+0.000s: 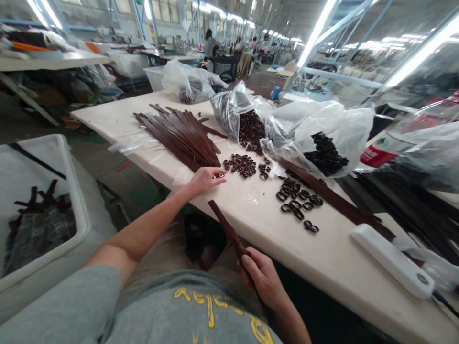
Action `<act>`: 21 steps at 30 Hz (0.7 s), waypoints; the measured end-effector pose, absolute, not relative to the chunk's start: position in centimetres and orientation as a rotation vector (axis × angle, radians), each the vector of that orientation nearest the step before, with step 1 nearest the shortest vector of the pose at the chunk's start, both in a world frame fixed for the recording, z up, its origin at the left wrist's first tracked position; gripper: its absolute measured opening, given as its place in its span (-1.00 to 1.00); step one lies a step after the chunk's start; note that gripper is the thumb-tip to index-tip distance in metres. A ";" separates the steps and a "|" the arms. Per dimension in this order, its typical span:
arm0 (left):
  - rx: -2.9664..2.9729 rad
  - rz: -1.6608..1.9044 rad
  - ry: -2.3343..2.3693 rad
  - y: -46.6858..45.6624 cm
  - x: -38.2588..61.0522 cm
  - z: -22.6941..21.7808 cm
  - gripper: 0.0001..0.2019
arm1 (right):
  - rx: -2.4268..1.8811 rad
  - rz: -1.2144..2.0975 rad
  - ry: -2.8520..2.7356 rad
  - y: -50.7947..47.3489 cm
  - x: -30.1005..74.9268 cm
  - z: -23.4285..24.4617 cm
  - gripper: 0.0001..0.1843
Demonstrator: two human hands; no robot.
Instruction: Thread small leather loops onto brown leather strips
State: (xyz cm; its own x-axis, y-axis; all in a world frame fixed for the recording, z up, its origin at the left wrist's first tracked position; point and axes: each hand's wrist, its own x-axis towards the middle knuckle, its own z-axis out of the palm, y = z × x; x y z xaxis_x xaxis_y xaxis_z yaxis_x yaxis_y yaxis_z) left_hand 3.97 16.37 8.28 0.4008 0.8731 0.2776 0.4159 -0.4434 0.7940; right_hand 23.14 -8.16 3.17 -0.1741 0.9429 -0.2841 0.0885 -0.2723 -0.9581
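My left hand (205, 182) is at the near edge of the white table (236, 203), its fingers pinched on a small dark brown loop (221, 175). Just beside it lies a pile of small brown loops (244, 165), and behind it a fan of brown leather straps (179, 134). Below the table edge, close to my lap, my right hand (263, 274) is closed around a brown strap (225, 224). That strap slants up and left, its far end near the table edge. Larger black loops (297, 200) are scattered farther right on the table.
Clear plastic bags hold brown loops (251, 126) and black pieces (324, 155) along the table's back. A long brown strap (333, 198) runs toward a white power strip (390, 260) at right. A white bin (84, 215) with dark strips stands left. People (211, 45) are far off.
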 end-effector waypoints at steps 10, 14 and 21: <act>1.781 0.792 0.825 8.0 3.6 7.4 -0.64 | -1.212 1.589 -1.026 -7.4 23.6 4.8 -0.54; 1.355 0.484 0.592 4.3 3.4 6.6 -0.46 | -1.113 1.730 -1.010 -6.9 22.8 4.8 -0.55; 1.178 0.428 0.615 1.7 4.5 6.1 -0.59 | -1.111 1.869 -0.920 -7.1 21.5 4.8 -0.49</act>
State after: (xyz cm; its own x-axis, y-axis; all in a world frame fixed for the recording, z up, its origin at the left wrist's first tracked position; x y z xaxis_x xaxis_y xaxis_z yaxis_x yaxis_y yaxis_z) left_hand 4.47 1.70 6.07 0.7618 0.6093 -0.2202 0.0050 0.3344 0.9424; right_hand 21.54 -7.05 4.81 -0.3316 0.8708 -0.3630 -0.2435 -0.4507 -0.8588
